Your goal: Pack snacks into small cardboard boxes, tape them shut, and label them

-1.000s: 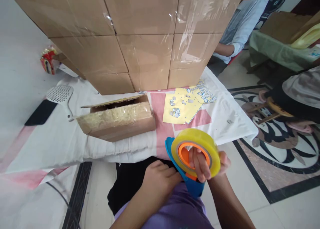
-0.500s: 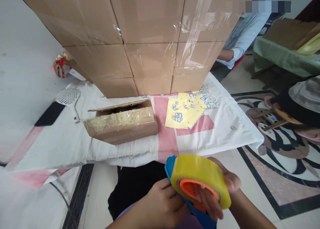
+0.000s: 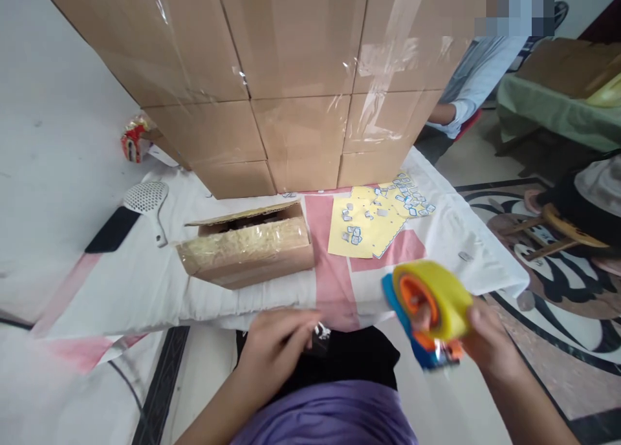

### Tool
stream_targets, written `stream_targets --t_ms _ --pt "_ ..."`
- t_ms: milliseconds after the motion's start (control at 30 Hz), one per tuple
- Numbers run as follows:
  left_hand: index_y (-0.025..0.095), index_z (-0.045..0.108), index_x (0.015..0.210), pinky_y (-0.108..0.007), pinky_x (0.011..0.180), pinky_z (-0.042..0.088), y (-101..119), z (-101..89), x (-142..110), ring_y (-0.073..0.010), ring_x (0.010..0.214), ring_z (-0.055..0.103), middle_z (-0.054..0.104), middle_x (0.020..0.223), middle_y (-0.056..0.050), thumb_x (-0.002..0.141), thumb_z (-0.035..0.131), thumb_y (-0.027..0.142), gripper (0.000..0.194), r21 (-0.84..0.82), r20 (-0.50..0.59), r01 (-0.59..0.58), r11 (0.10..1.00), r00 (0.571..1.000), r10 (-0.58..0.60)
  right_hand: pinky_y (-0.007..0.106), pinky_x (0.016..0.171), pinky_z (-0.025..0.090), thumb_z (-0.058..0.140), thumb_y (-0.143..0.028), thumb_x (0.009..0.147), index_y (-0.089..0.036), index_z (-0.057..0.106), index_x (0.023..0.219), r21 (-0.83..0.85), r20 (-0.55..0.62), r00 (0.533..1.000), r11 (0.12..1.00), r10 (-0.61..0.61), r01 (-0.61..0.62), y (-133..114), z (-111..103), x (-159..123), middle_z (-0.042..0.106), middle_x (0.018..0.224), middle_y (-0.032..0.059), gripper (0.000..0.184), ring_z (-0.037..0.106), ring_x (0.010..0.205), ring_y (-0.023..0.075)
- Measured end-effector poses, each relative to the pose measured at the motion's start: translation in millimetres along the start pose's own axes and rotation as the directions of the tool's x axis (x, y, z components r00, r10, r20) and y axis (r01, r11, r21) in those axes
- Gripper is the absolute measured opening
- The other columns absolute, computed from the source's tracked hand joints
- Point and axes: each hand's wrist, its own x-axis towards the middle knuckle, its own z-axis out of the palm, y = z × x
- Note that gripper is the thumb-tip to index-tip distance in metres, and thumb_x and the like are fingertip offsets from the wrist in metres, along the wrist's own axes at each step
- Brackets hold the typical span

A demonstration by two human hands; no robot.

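My right hand [image 3: 490, 332] is closed around a tape dispenser [image 3: 405, 319], its fingers through the orange hub. The dispenser is blue and orange and carries a wide roll of yellowish tape [image 3: 451, 296]; it is slightly blurred. Over my lap, my left hand [image 3: 279, 345] pinches a short piece of clear, shiny tape [image 3: 321, 338] between thumb and fingers. Beyond the left hand, at the table's near edge, lies a small cardboard box [image 3: 266, 267] with its top flap lifted a little. Tape covers its near upper edge, and its inside is mostly dark.
Taped cardboard boxes [image 3: 305, 128] form a tall stack at the back of the table. Yellow paper sheets [image 3: 359, 238] with small cut-out stickers lie right of the small box. A slotted skimmer [image 3: 145, 199] and a black flat object [image 3: 114, 229] lie left. Another person's sleeve [image 3: 485, 76] shows behind.
My hands have moved apart. The right carried the tape dispenser up and to the right; the left moved left with a short piece of tape. The view has shifted slightly.
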Motion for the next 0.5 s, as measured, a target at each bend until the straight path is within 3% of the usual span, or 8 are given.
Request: stream_targets --t_ms 33,100,167,200,300,400,433,500 --pt "0.019 0.077 0.097 -0.02 0.052 0.043 -0.7 3.5 2.8 -0.0093 0.048 0.06 0.067 0.058 0.003 0.1 0.057 0.021 0.02 -0.123 -0.031 0.154 0.98 0.987 -0.159 0.039 0.066 0.06 0.065 -0.066 0.087 -0.018 0.075 0.094 -0.015 -0.197 0.977 0.996 -0.086 0.085 1.9 -6.2 16.5 0.076 0.081 0.0127 0.049 0.074 0.072 0.0289" --pt "0.017 0.078 0.092 -0.019 0.048 0.042 -4.6 5.7 10.1 -0.0089 0.043 0.054 0.061 0.052 0.004 0.099 0.059 0.031 0.024 -0.326 -0.047 0.381 0.865 0.907 -0.418 0.041 0.066 0.06 0.072 -0.062 0.083 -0.02 0.073 0.095 -0.073 -0.515 0.825 0.97 -0.235 0.231 7.3 -22.4 50.7 0.075 0.08 0.0102 0.043 0.073 0.072 0.0285" --pt "0.016 0.079 0.092 -0.02 0.046 0.039 -9.4 2.6 16.4 -0.0087 0.042 0.05 0.059 0.051 0.003 0.095 0.063 0.04 0.029 -0.45 -0.045 0.457 0.767 0.847 -0.53 0.043 0.072 0.06 0.075 -0.058 0.08 -0.02 0.071 0.097 -0.142 -0.631 0.703 0.94 -0.327 0.31 11.4 -40.3 81.0 0.075 0.084 0.0092 0.042 0.073 0.077 0.0276" --pt "0.015 0.079 0.093 -0.019 0.045 0.038 -11.4 0.1 18.3 -0.0084 0.042 0.049 0.059 0.051 0.003 0.094 0.065 0.044 0.032 -0.485 -0.043 0.467 0.739 0.832 -0.554 0.043 0.075 0.06 0.075 -0.057 0.079 -0.02 0.071 0.099 -0.154 -0.643 0.683 0.933 -0.346 0.326 12.2 -48.5 93.2 0.075 0.086 0.0091 0.042 0.073 0.079 0.0269" --pt "0.014 0.079 0.095 -0.018 0.043 0.032 -15.7 -7.0 19.4 -0.0068 0.042 0.043 0.055 0.05 0.003 0.091 0.068 0.049 0.037 -0.521 -0.059 0.479 0.707 0.806 -0.589 0.042 0.078 0.059 0.074 -0.054 0.079 -0.018 0.07 0.101 -0.111 -0.641 0.702 0.943 -0.309 0.314 10.1 -67.6 116.1 0.075 0.09 0.0095 0.043 0.073 0.082 0.026" --pt "0.014 0.078 0.097 -0.018 0.043 0.026 -18.1 -11.2 19.3 -0.0055 0.042 0.037 0.051 0.048 0.005 0.089 0.071 0.051 0.039 -0.546 -0.078 0.497 0.674 0.771 -0.632 0.041 0.079 0.058 0.073 -0.053 0.081 -0.019 0.071 0.103 -0.092 -0.626 0.754 0.979 -0.201 0.185 6.2 -83.8 119.7 0.074 0.097 0.0115 0.041 0.073 0.091 0.0289" --pt "0.014 0.078 0.097 -0.018 0.043 0.025 -18.6 -12.1 19.9 -0.0053 0.042 0.035 0.049 0.047 0.006 0.088 0.072 0.052 0.039 -0.56 -0.082 0.5 0.66 0.76 -0.645 0.041 0.078 0.057 0.073 -0.052 0.082 -0.019 0.072 0.102 -0.115 -0.624 0.762 0.985 -0.173 0.129 5.4 -89.3 117.6 0.073 0.097 0.0122 0.039 0.073 0.091 0.0294" --pt "0.014 0.078 0.097 -0.018 0.043 0.023 -19.0 -14.0 21.7 -0.0048 0.042 0.033 0.047 0.046 0.006 0.086 0.074 0.053 0.041 -0.598 -0.091 0.494 0.631 0.74 -0.666 0.044 0.073 0.056 0.074 -0.051 0.083 -0.017 0.071 0.096 -0.306 -0.608 0.75 0.948 -0.261 0.082 4.4 -97.7 109.6 0.07 0.089 0.0129 0.036 0.07 0.082 0.0296"
